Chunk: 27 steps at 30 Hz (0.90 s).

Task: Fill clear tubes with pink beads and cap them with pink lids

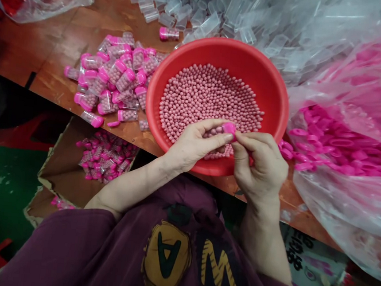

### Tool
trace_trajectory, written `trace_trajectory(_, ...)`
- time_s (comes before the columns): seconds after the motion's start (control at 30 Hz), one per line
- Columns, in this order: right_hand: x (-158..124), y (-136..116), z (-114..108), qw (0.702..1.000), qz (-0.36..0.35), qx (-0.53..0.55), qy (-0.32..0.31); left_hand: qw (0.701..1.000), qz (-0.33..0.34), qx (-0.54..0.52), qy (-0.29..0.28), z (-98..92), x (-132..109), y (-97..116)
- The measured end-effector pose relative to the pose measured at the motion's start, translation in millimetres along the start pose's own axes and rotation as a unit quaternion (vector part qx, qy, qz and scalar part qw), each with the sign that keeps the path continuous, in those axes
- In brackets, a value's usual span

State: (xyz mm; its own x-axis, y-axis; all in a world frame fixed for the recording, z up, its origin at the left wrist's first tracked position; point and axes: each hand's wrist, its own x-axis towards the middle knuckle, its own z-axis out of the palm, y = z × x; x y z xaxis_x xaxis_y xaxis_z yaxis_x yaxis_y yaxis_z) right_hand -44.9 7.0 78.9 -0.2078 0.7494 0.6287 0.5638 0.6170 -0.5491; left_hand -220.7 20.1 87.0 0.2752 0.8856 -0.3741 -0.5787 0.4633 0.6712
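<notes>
Left hand (190,145), right hand (261,169), fingers pinched on a bright pink plastic cap (229,128), working over the round red plastic bowl (222,48) at twelve o'clock, within easy reach.

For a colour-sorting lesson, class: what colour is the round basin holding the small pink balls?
Red: the plastic basin shows best in the head view.

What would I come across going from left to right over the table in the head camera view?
Wooden table → capped clear tubes → red plastic basin → clear plastic bag of pink caps
</notes>
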Motion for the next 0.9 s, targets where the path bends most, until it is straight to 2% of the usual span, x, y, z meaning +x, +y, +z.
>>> trace_trajectory(0.07, 1, 3, -2, 0.999, 0.023, 0.037, -0.028, 1.000, -0.001, 0.020, -0.005, -0.3, -2, 2)
trace_trajectory(0.17, 6, 10, 4, 0.980, 0.121, 0.155, -0.005, 0.999, 0.005, 0.039, -0.031, -2.4, -5, 4)
trace_trajectory(0.33, 26, 19, 16, 0.904, 0.285, 0.320, -0.021, 0.992, 0.045, 0.101, -0.060, -5.6, -4, 0)
trace_trajectory(0.47, 49, 4, 25, 0.846, 0.341, 0.398, 0.104, 0.980, 0.031, 0.170, -0.101, -5.4, -2, -4)
trace_trajectory(0.5, 54, 0, 29, 0.830, 0.358, 0.413, 0.113, 0.977, 0.029, 0.181, -0.108, -5.7, -2, -4)
trace_trajectory(0.6, 60, -2, 45, 0.802, 0.408, 0.432, 0.066, 0.974, 0.043, 0.199, -0.103, -8.7, -1, -5)
trace_trajectory(0.67, 58, 2, 52, 0.807, 0.421, 0.412, 0.045, 0.973, 0.051, 0.203, -0.097, -11.9, 1, -7)
trace_trajectory(0.77, 53, 6, 55, 0.833, 0.418, 0.363, 0.029, 0.970, 0.053, 0.214, -0.101, -15.6, 4, -12)
trace_trajectory(0.83, 51, 3, 54, 0.863, 0.396, 0.310, 0.049, 0.969, 0.064, 0.215, -0.105, -15.9, 6, -15)
trace_trajectory(0.9, 52, 0, 52, 0.892, 0.355, 0.258, 0.105, 0.972, 0.076, 0.196, -0.102, -14.2, 6, -18)
